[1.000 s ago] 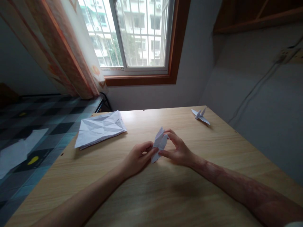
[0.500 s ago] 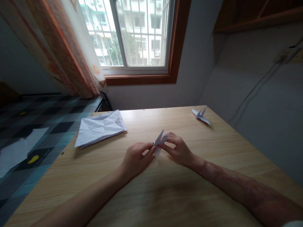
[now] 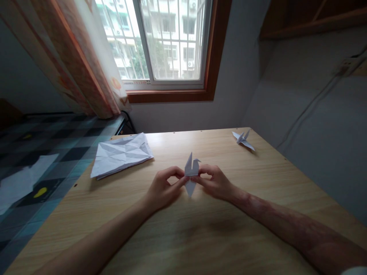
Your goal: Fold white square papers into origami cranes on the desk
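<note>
A white folded paper crane (image 3: 191,170) is held between both hands above the middle of the table. One tall point and a bent, beak-like point stand up from it, and a wing flap hangs down toward me. My left hand (image 3: 167,186) pinches its left side between thumb and fingers. From the other side, my right hand (image 3: 215,181) pinches it at the right, thumb in front and fingers partly hidden behind the paper.
A second paper crane (image 3: 243,141) rests at the table's far right. Creased white paper sheets (image 3: 123,154) lie stacked at the far left of the wooden table (image 3: 183,236). Beyond the left edge, more paper (image 3: 27,179) lies on a checked bedspread (image 3: 69,128).
The crane has turned upright to face me, with its lower flap now clearly seen. My right fingers have moved down from the bent tip to its side.
</note>
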{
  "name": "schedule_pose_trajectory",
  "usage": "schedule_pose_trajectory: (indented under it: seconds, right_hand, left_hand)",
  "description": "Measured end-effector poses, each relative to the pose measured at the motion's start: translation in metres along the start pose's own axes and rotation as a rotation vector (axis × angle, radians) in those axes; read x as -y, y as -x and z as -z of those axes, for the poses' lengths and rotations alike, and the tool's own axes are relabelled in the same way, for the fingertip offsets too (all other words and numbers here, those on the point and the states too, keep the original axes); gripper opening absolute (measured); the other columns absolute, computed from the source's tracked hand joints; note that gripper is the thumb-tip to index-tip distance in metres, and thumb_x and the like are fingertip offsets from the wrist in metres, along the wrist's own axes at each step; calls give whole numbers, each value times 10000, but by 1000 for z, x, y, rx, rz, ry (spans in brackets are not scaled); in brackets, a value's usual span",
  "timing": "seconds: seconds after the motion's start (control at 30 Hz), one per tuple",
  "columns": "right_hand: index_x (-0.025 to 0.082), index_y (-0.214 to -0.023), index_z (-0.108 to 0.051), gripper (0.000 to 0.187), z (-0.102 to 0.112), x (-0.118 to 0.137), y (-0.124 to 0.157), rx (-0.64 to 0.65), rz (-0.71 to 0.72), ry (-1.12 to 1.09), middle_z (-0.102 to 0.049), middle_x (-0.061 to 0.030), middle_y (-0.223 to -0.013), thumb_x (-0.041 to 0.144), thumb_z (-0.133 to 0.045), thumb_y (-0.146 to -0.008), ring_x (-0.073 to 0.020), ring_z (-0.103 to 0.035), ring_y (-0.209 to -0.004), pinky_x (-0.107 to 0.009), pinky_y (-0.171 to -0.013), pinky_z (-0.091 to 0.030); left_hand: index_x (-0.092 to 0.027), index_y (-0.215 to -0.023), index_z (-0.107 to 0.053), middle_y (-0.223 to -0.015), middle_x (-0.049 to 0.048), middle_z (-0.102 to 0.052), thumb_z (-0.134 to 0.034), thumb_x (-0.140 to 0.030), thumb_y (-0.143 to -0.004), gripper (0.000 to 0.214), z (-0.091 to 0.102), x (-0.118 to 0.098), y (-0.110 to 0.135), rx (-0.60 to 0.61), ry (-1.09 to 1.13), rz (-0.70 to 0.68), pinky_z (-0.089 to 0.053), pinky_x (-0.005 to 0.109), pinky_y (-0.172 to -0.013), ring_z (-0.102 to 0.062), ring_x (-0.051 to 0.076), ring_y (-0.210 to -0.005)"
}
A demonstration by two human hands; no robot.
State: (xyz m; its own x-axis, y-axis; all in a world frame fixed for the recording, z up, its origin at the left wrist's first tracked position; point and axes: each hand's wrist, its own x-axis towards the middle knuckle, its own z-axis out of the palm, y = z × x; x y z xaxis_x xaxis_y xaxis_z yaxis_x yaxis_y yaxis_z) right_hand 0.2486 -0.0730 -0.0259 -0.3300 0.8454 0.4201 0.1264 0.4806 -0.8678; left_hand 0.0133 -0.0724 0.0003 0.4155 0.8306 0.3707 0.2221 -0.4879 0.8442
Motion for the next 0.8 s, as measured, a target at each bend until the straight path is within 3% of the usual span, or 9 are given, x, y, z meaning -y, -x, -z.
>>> schedule_pose_trajectory:
  seconds: [0.1,0.23,0.37,0.63,0.8]
  right_hand:
    - [216,-1063,-860,317,-1,-2,1,48,-80,-116,-829,-72,-994,520,-812,-990,-248,-755,-938,-344,-818,-613]
    - [208,-1035,-855,309,-3,-2,1,62,-104,-187,-827,-71,-984,507,-840,-964,-240,-758,-905,-354,-839,-618]
    - [200,-1012,-826,353,-6,0,-1,91,-172,-302,-814,-69,-964,550,-820,-966,-237,-750,-881,-386,-866,-619]
    - [195,-1016,-758,377,-2,-4,-1,64,-189,-288,-722,-20,-823,571,-788,-991,-165,-647,-727,-288,-692,-528]
    - [229,-1242,-692,341,2,-9,-1,42,-106,-285,-709,-2,-843,525,-683,-1072,-175,-658,-765,-310,-753,-543]
  left_hand:
    - [-147,-927,-794,-911,76,-793,-787,-461,-991,320,0,3,-1,28,137,114,-576,289,-812,-714,209,-884]
    - [-146,-972,-801,-952,86,-802,-810,-518,-960,372,-2,8,-1,78,285,236,-592,310,-831,-728,219,-905]
    - [-146,-914,-791,-884,68,-789,-807,-539,-956,396,-3,8,-2,76,280,249,-580,292,-783,-706,194,-821]
    - [-138,-880,-777,-844,52,-757,-816,-538,-948,407,0,5,-3,55,269,254,-523,268,-746,-657,173,-782]
    - [-136,-927,-806,-822,52,-746,-780,-553,-978,421,0,12,-6,-8,308,276,-476,259,-703,-634,169,-757]
